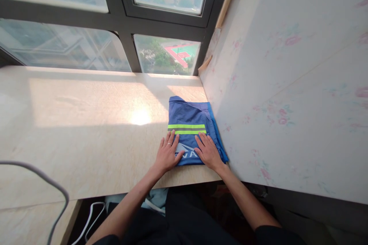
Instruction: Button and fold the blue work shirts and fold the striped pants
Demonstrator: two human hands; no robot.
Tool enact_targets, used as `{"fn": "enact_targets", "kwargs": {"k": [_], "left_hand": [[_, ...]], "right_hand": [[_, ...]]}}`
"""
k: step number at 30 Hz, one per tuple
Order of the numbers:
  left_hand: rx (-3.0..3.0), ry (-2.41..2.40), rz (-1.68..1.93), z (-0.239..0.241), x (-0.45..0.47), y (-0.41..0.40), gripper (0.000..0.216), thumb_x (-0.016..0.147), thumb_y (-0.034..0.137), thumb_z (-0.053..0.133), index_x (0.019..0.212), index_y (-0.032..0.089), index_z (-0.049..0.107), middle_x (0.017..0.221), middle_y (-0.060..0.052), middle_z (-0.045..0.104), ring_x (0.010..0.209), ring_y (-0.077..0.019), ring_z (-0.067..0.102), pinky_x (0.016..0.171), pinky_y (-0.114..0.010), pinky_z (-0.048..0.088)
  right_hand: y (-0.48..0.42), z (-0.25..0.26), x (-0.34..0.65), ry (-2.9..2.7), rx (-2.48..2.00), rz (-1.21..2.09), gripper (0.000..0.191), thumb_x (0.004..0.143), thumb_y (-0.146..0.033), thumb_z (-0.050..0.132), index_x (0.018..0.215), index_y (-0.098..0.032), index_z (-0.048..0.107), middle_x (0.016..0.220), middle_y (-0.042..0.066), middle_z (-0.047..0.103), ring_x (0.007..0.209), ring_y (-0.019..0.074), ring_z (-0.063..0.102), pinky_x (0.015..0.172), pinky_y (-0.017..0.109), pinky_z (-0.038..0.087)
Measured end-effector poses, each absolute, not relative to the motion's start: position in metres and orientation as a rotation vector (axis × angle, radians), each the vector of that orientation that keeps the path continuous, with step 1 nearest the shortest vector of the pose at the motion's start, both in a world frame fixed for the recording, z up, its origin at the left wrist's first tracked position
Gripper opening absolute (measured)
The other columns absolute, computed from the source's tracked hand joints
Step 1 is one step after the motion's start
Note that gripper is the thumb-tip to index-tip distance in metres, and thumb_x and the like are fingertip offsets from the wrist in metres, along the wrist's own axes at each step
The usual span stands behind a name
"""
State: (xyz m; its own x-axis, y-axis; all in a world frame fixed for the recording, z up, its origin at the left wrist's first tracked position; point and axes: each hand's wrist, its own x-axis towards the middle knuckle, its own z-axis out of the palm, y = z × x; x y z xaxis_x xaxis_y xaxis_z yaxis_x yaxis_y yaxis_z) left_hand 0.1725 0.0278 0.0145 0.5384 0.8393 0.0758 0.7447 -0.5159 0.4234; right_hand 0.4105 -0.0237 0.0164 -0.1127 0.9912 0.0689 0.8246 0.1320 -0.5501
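A folded blue work garment (188, 114) lies on the marble-patterned sill near the right wall. Across its upper face runs a reflective strip (186, 129), yellow-green with a grey middle band. Pale lettering and a light logo show on its lower part, partly covered by my hands. My left hand (169, 152) rests flat on the garment's left edge, fingers spread, a ring on one finger. On the right side of the cloth lies my right hand (209, 151), also flat with fingers apart. A brighter blue layer shows along the right edge beneath.
The light sill (94, 145) stretches left, with a bright sun patch on it. A dark-framed window (166, 23) stands behind. At the right rises a flowered wall (287, 84). A grey cable (43, 176) arcs over the lower left; a white cable (91, 214) hangs below the edge.
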Motion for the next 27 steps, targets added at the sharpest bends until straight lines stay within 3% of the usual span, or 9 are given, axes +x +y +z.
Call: {"fn": "enact_targets", "kwargs": {"k": [5, 8, 10, 12, 17, 20, 27], "left_hand": [[2.353, 1.243, 0.371, 0.033, 0.168, 0.040, 0.065, 0.097, 0.055, 0.042, 0.150, 0.017, 0.041, 0.159, -0.017, 0.033, 0.150, -0.0348, 0.021, 0.119, -0.061, 0.015], [2.378, 1.235, 0.464, 0.051, 0.172, 0.071, 0.063, 0.098, 0.056, 0.037, 0.145, 0.015, 0.047, 0.155, -0.019, 0.040, 0.149, -0.0349, 0.026, 0.119, -0.061, 0.015], [2.420, 1.243, 0.559, 0.062, 0.181, 0.102, 0.065, 0.099, 0.055, 0.034, 0.146, 0.011, 0.045, 0.158, -0.020, 0.035, 0.149, -0.0331, 0.026, 0.119, -0.056, 0.022], [2.463, 1.286, 0.620, 0.072, 0.195, 0.137, 0.067, 0.100, 0.053, 0.033, 0.147, 0.006, 0.041, 0.159, -0.022, 0.029, 0.150, -0.0335, 0.021, 0.120, -0.052, 0.022], [2.655, 1.333, 0.539, 0.077, 0.231, 0.203, 0.074, 0.099, 0.053, 0.034, 0.150, 0.000, 0.034, 0.162, -0.024, 0.021, 0.152, -0.0366, 0.011, 0.121, -0.057, 0.014], [2.730, 1.290, 0.442, 0.059, 0.239, 0.218, 0.075, 0.098, 0.055, 0.035, 0.150, 0.000, 0.035, 0.160, -0.023, 0.026, 0.152, -0.0343, 0.016, 0.122, -0.054, 0.013], [2.651, 1.341, 0.407, 0.006, 0.231, 0.224, 0.077, 0.096, 0.059, 0.037, 0.151, 0.005, 0.036, 0.154, -0.022, 0.040, 0.146, -0.0352, 0.032, 0.120, -0.054, 0.020]], "right_hand": [[-0.029, 0.017, 0.416, -1.940, -1.725, 0.615, 0.054, 0.095, -0.046, 0.054, 0.145, -0.023, 0.051, 0.159, 0.011, 0.036, 0.149, 0.0308, 0.027, 0.122, 0.057, 0.013], [-0.021, 0.029, 0.416, -1.888, -1.742, 0.590, 0.045, 0.092, -0.046, 0.058, 0.130, -0.023, 0.064, 0.144, 0.013, 0.055, 0.137, 0.0328, 0.047, 0.116, 0.058, 0.030], [-0.004, 0.043, 0.414, -1.828, -1.771, 0.508, 0.037, 0.095, -0.044, 0.054, 0.118, -0.022, 0.071, 0.125, 0.014, 0.069, 0.121, 0.0312, 0.061, 0.107, 0.054, 0.044], [0.022, 0.058, 0.410, -1.776, -1.770, 0.363, 0.037, 0.098, -0.041, 0.047, 0.113, -0.019, 0.072, 0.113, 0.013, 0.073, 0.111, 0.0287, 0.065, 0.101, 0.049, 0.050], [0.108, 0.067, 0.400, -1.838, -1.675, 0.011, 0.049, 0.100, -0.042, 0.043, 0.139, -0.015, 0.054, 0.139, 0.017, 0.058, 0.131, 0.0286, 0.051, 0.111, 0.048, 0.041], [0.141, 0.042, 0.401, -1.976, -1.800, -0.083, 0.060, 0.100, -0.047, 0.040, 0.148, -0.011, 0.043, 0.153, 0.022, 0.042, 0.143, 0.0338, 0.036, 0.114, 0.054, 0.034], [0.139, -0.018, 0.417, -2.181, -1.999, -0.132, 0.064, 0.102, -0.051, 0.034, 0.153, -0.013, 0.035, 0.158, 0.019, 0.034, 0.147, 0.0321, 0.030, 0.117, 0.053, 0.026]]}}
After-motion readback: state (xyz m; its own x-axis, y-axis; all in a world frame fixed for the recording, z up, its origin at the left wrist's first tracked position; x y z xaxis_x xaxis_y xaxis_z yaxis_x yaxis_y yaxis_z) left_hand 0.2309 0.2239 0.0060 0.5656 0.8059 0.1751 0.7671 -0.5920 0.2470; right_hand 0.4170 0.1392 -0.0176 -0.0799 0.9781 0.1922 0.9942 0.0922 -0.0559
